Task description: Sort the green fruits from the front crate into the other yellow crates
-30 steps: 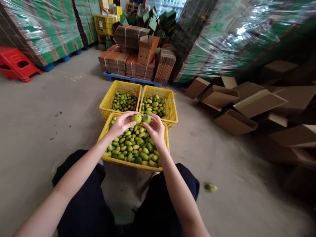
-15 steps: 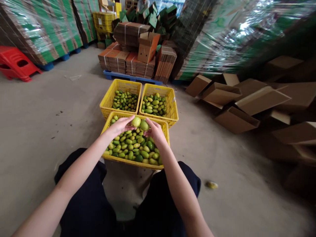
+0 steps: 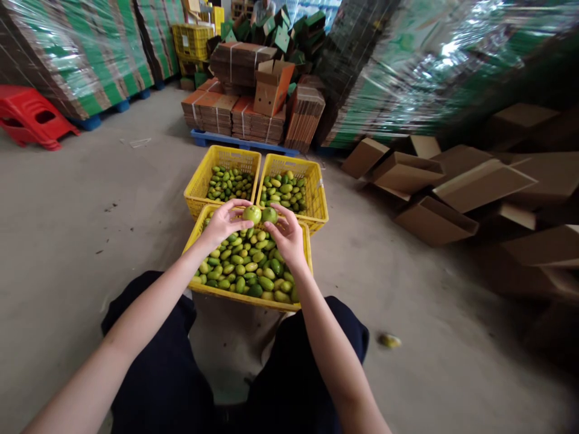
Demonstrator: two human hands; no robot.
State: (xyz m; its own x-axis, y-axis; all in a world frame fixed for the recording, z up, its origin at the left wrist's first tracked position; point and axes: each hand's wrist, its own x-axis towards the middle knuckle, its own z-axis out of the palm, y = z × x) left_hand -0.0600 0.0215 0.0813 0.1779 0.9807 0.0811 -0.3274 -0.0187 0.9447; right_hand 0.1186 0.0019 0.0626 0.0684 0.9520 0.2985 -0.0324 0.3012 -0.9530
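Observation:
My left hand pinches a pale yellow-green lemon between thumb and fingers, its end turned towards me. Beside it, my right hand grips a darker green lemon by its side. The two fruits are held close together above the near yellow crate. Many oval green and yellowish lemons fill that crate below my hands. Part of its far rim is hidden behind my fingers.
Two more yellow crates, left and right, stand behind with similar fruit. Flattened cartons lie on a blue pallet. A red stool is at left, loose open boxes at right, and a fruit on the floor.
Both hands have risen slightly away from the near crate with their lemons. The fruits have turned, showing their ends more, and my fingers have shifted round them.

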